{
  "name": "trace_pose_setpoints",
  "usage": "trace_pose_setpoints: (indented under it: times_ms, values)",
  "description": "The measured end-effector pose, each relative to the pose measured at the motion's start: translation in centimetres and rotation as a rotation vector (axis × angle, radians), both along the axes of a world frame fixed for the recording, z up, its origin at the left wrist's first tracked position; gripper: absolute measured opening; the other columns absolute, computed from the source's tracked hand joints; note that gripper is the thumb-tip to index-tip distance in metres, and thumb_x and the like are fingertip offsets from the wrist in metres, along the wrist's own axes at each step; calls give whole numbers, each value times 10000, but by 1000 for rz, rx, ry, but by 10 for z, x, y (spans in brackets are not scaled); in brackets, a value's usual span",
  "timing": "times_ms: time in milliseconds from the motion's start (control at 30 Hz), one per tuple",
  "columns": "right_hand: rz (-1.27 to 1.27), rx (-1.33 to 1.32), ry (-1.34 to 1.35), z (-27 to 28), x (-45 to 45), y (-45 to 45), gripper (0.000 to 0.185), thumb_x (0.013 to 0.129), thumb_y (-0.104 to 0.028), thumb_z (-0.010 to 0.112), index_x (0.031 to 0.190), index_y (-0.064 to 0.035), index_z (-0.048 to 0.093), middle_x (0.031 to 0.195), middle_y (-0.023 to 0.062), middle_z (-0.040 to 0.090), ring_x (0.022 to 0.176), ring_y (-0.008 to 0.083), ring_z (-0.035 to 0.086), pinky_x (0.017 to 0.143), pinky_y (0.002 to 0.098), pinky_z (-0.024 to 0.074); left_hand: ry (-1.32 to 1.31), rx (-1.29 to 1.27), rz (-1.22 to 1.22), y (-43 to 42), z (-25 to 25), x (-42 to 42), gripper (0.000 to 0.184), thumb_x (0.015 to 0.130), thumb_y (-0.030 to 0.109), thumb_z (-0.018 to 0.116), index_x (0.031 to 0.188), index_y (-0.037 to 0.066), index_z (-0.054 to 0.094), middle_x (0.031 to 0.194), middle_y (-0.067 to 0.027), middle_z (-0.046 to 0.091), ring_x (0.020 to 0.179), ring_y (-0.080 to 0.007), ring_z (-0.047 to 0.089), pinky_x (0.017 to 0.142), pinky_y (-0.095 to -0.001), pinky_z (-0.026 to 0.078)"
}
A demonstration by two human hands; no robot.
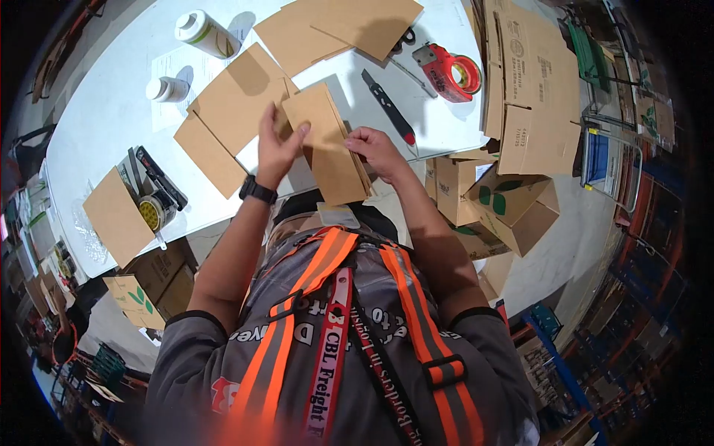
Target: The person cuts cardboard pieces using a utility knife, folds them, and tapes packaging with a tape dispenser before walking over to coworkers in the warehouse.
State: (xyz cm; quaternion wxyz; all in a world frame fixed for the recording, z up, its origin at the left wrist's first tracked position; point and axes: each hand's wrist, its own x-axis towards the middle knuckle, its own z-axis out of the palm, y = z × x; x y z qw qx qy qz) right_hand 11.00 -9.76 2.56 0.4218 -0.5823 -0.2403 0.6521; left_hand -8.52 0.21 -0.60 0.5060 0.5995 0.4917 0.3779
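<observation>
From my remote seat I follow both hands at the stack (325, 141) of cardboard, which reaches past the table's (89, 141) near edge, in front of the person's body. The left hand (278, 149) has its thumb laid on the stack's left edge; whether its other fingers close underneath, I cannot tell. The right hand (378, 152) pinches the stack's right edge between thumb and forefinger, the rest curled in. I judge that gripping opposite edges keeps the layers from sliding apart.

Left of the stack lie loose sheets (236, 102), flat and overlapping, probably to be within easy reach; more sheets (335, 31) lie beyond it. To its right is the knife (388, 108), red end toward the person, which I take as convenient for the right hand. Farther right of the stack sits the tape dispenser (452, 73). A large bottle (204, 34) and a small bottle (167, 90) stand beyond and left of it, seemingly kept out of the hands' way.
</observation>
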Motion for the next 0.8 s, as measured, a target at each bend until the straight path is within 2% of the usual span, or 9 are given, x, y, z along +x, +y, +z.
trace_pose_setpoints:
  times_ms: [67, 200, 267, 367, 467, 533, 633, 700, 800]
  values:
    - [25, 2, 42, -3, 0, 0, 119, 865, -150, 620, 899, -36, 611, 773, -12, 569, 691, 71, 519, 624, 218, 432, 259, 397, -242, 35, 55, 9, 453, 823, 252, 673, 1151, -32, 545, 1150, -187, 567, 1073, -324, 536, 929, -363, 413]
    - [180, -70, -111, 0, 12, 4, 192, 837, -183, 654, 930, -18, 624, 785, 41, 600, 693, 122, 558, 650, 256, 457, 354, -129, -654, 71, 27, 11, 390, 841, 330, 649, 1090, 32, 606, 729, -151, 622, 666, -274, 600, 667, -354, 477]
    - [-9, 137, -899, -17, 33, 0, 258, 806, -208, 675, 973, -19, 620, 836, 110, 616, 748, 206, 592, 707, 307, 470, 319, -63, -681, 68, 7, 4, 359, 850, 340, 631, 1069, 55, 617, 730, -142, 616, 663, -274, 591, 660, -355, 471]
    - [88, 86, -1482, 1, 60, 5, 493, 802, -262, 650, 1225, -50, 510, 1105, 158, 548, 1013, 302, 528, 819, 412, 447, 369, -88, -733, 60, 22, 4, 261, 891, 284, 589, 982, 41, 610, 691, -58, 526, 642, -181, 488, 617, -311, 419]
    - [390, -105, -1470, -11, 57, 8, 597, 802, -283, 638, 1315, -75, 415, 1164, 167, 512, 1051, 339, 502, 827, 437, 445, 462, -210, -753, 63, 40, 11, 223, 926, 222, 555, 896, 3, 578, 653, 11, 441, 629, -90, 390, 586, -268, 370]
    - [328, -55, -1413, -24, 53, 11, 508, 811, -231, 600, 1263, -54, 453, 1098, 192, 542, 1000, 354, 527, 809, 440, 453, 482, -251, -750, 65, 34, 7, 232, 931, 227, 545, 875, 3, 564, 654, 5, 442, 634, -92, 385, 591, -270, 367]
    - [-101, 9, -790, -7, 25, 16, 357, 822, -136, 500, 1160, -22, 485, 854, 244, 595, 810, 385, 598, 713, 441, 464, 366, -132, -735, 65, 21, -1, 249, 942, 237, 523, 857, 4, 552, 625, 1, 422, 600, -97, 375, 571, -276, 365]
    - [-11, 61, -712, 34, -9, 11, 410, 868, -164, 495, 1259, -52, 440, 888, 250, 606, 801, 415, 605, 693, 450, 476, 417, -111, -673, 64, 23, -5, 285, 917, 322, 517, 911, 52, 607, 736, -143, 602, 698, -307, 572, 665, -377, 456]
    - [272, 227, -918, 45, -39, 0, 563, 894, -172, 484, 1420, -151, 283, 867, 232, 603, 771, 421, 592, 689, 488, 477, 440, -148, -669, 64, 27, -8, 292, 920, 304, 515, 890, 28, 604, 702, -161, 581, 657, -303, 553, 648, -379, 448]
